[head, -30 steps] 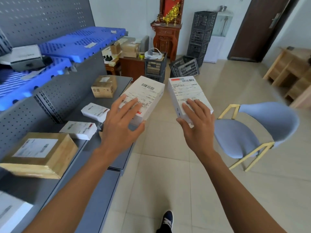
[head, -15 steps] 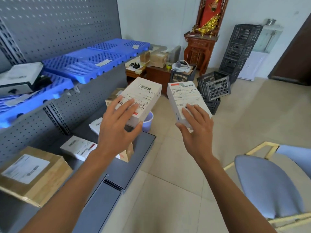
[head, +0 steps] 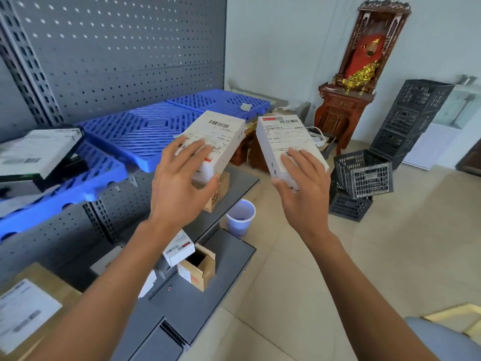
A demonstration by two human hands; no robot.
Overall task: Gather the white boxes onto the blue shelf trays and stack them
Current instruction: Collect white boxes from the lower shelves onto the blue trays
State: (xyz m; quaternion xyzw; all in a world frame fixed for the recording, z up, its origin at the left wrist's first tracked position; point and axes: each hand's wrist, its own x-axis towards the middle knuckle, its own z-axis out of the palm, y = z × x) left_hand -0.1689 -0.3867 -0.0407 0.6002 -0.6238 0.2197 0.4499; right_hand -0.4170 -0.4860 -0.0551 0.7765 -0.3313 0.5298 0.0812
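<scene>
Left box [head: 213, 143]: white, labelled face up, gripped at its near end by the left hand [head: 179, 183], fingers spread on top, thumb under the near edge.
Right box [head: 286, 144]: white, clamped in the right hand [head: 304, 188], thumb on the left side, fingers over the label.
Position: both boxes held in the air, side by side and apart, just beside the front edge of the blue trays [head: 145, 134].
Arms: both extended forward, palms down.
Lower shelf [head: 182, 303]: a small white box [head: 179, 247] and an open carton [head: 199, 267].
</scene>
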